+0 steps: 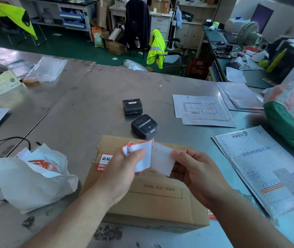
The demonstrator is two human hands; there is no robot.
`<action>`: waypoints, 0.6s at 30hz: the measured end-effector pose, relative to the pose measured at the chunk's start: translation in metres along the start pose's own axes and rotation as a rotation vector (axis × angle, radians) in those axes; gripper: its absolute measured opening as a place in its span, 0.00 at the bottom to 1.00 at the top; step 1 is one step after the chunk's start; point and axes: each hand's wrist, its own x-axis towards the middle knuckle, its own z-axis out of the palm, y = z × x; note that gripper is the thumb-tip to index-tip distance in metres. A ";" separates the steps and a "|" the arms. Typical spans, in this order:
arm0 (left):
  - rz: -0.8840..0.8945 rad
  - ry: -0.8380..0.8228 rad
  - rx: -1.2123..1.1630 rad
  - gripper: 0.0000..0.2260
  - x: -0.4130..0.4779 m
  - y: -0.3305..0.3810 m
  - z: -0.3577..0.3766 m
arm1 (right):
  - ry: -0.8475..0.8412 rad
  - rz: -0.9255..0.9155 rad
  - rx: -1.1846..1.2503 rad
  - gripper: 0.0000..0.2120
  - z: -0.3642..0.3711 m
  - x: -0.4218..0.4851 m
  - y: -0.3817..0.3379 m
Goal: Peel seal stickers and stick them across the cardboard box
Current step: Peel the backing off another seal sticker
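- well, low in the centre of the frame, the left hand (124, 167) curls thumb and fingers round a folded strip of seal stickers (142, 156), white with red edges.
- the right hand (196, 170) pinches a pale sheet (162, 159) that meets the strip at a crease; i cannot tell whether it is backing or sticker.
- both hands hover just above the cardboard box (151, 203), which lies flat at the bottom centre; a red sticker (105, 161) sits across its left edge, partly hidden by the left hand.
- the box rests on a scuffed steel table (88, 104); a crumpled white bag (31, 176) is beside it at lower left, a bubble mailer (268, 167) at lower right.
- just beyond the box, mid-frame, two small black printers (144, 126) sit close together, with printed papers (201, 108) to their right.
- at the right edge a green and white sack (289, 113) slumps on the table.
- in the upper part of the frame, a green floor, cluttered desks, a yellow vest (156, 49) over a chair and a fan (248, 34) at upper right.
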 end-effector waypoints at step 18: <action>0.094 0.260 -0.183 0.16 -0.004 0.010 -0.059 | 0.121 0.014 0.050 0.10 0.015 0.006 -0.010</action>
